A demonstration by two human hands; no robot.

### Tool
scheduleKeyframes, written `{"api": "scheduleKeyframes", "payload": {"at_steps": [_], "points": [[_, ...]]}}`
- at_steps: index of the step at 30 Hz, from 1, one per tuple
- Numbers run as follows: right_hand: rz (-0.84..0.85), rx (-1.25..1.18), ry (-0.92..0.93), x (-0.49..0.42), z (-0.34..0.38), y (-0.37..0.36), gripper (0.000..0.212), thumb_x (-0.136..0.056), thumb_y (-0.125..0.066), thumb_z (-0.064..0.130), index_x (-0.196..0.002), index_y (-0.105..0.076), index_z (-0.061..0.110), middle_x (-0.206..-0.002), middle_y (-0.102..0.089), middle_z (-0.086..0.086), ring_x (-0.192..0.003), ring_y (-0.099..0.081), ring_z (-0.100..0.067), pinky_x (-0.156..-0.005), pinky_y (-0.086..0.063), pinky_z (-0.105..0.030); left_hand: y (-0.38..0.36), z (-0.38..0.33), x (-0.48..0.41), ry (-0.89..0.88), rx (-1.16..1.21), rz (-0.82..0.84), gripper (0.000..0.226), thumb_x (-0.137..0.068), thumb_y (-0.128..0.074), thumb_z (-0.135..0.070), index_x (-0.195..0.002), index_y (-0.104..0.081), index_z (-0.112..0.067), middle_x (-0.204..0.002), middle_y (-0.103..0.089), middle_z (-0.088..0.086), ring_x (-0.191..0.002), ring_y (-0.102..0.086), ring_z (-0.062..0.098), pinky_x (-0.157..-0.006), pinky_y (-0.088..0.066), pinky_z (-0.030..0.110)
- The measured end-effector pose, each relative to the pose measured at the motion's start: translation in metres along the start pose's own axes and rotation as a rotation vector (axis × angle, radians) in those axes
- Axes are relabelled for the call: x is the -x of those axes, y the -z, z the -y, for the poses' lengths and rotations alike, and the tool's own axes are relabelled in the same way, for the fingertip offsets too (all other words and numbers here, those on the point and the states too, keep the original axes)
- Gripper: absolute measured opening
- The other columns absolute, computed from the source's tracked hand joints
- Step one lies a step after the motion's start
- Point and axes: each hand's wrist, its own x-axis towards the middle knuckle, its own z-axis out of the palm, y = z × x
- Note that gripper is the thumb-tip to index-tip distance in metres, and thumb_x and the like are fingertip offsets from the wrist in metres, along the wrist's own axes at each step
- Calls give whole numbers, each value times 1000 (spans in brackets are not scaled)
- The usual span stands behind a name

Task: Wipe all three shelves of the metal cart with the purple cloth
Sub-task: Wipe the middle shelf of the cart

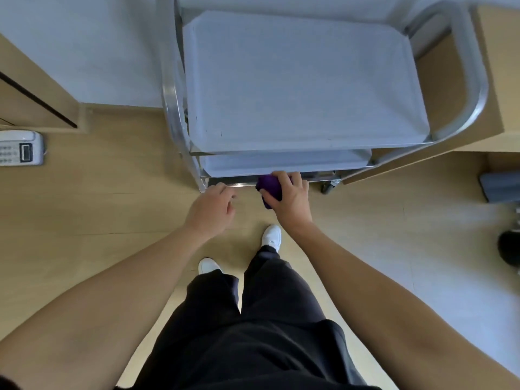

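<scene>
The metal cart point(464, 80) stands in front of me, seen from above. Its top shelf point(304, 80) is bare, a strip of the middle shelf point(281, 164) shows under it, and the bottom shelf's front edge point(242, 183) peeks out lowest. My right hand point(289, 195) grips the bunched purple cloth point(268, 187) at the front edge of the lowest shelf. My left hand point(213, 206) hovers just left of it with loosely curled fingers and holds nothing; its fingertips are near the cart's front left corner.
A white telephone point(21, 147) lies on the wooden floor to the left. Wooden furniture flanks the cart on the right point(495, 66) and far left point(33, 94). A cart caster point(327, 187) shows at the front right. My feet in white shoes point(271, 237) stand close to the cart.
</scene>
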Motion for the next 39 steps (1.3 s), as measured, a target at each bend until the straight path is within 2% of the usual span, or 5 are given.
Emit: {"api": "scheduleKeyframes", "payload": {"at_steps": [13, 19, 27, 34, 39], "points": [[-66, 100, 189, -106, -72, -117, 40, -88, -68, 38, -123, -55, 24, -122, -49, -7, -108, -42, -30, -92, -46, -40, -109, 94, -92, 29, -230, -84, 43, -87, -54, -11, -131, -54, -10, -129, -54, 6, -114, -55, 25, -87, -52, 40], [-123, 164, 312, -168, -94, -193, 45, -87, -67, 40, -126, -54, 21, -125, -47, -12, -110, -43, -36, -90, -50, -47, -170, 151, -126, 11, -383, -231, 35, -85, -63, -17, -118, -60, -8, -119, -57, 10, -104, -59, 28, -72, -53, 38], [-205, 311, 540, -215, -87, -252, 54, -86, -61, 56, -129, -55, 25, -125, -51, -9, -105, -49, -33, -97, -41, -39, -206, 196, -149, -103, -462, -575, 13, -88, -52, -18, -95, -60, -12, -102, -54, 5, -87, -53, 22, -58, -44, 33], [-285, 231, 581, -221, -93, -253, 76, -90, -45, 64, -151, -25, 23, -139, -45, -7, -119, -48, -33, -103, -39, -45, -216, 210, -145, -217, -445, -711, 26, -87, -55, -12, -109, -68, -13, -99, -62, 1, -86, -61, 22, -57, -51, 36], [-151, 389, 511, -203, -103, -260, 65, -99, -27, 55, -155, -6, 29, -162, -13, -10, -139, -24, -51, -115, -21, -57, -221, 202, -138, -172, -357, -684, 41, -80, -54, -6, -119, -66, -11, -105, -63, 0, -91, -61, 21, -66, -52, 33]]}}
